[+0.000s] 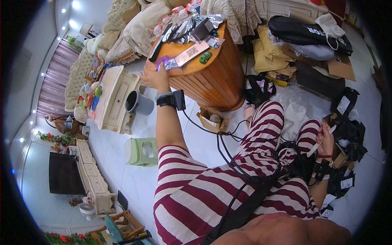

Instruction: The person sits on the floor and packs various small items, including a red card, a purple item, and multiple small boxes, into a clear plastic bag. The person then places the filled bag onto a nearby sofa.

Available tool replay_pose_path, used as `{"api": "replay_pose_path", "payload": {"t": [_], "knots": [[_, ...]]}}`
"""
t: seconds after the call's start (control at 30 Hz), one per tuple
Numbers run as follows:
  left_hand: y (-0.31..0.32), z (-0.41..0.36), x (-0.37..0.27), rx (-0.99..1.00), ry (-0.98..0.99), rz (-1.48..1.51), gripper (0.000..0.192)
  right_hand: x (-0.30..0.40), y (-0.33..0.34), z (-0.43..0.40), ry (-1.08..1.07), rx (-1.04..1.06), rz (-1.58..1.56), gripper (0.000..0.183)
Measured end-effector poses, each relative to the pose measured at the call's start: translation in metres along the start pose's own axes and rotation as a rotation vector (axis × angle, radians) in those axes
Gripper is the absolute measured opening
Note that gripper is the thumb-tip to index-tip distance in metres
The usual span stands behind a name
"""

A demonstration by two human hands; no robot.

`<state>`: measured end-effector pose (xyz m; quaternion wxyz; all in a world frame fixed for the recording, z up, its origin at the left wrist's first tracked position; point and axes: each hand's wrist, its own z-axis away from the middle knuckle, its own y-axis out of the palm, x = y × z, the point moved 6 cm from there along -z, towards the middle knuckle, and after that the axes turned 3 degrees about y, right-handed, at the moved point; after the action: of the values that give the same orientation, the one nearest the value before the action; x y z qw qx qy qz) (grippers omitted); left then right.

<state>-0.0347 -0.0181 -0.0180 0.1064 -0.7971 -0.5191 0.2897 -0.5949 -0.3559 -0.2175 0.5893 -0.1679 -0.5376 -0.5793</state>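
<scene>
At the near left edge of a wooden tub-shaped table, my left hand grips a small purple-and-clear plastic packet. Right beside the packet lies a phone with a lit screen. A green toy car sits near the table's rounded edge. My right hand is low beside my knee, closed around a slim white-handled tool; its exact kind is unclear. Black plastic bags with labels lie just beyond that hand.
A small open carton stands at the table's foot. On the left are a grey bin and a green plastic stool. Parcels and a black case are piled at upper right. Black cables run from my wrist across my lap.
</scene>
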Motion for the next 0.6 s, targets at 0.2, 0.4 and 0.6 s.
{"api": "replay_pose_path", "payload": {"t": [0.2,0.4,0.6], "knots": [[-0.038,0.050,-0.129,0.264,0.611,0.432,0.035,-0.038,-0.018,-0.006,0.119,0.077,-0.094,0.022],[-0.019,0.075,-0.148,0.482,0.502,0.398,0.034,-0.040,-0.014,-0.003,0.109,0.170,-0.135,0.022],[-0.023,0.045,-0.112,0.195,0.330,0.475,0.028,-0.038,-0.019,0.002,0.081,0.142,-0.190,0.023]]}}
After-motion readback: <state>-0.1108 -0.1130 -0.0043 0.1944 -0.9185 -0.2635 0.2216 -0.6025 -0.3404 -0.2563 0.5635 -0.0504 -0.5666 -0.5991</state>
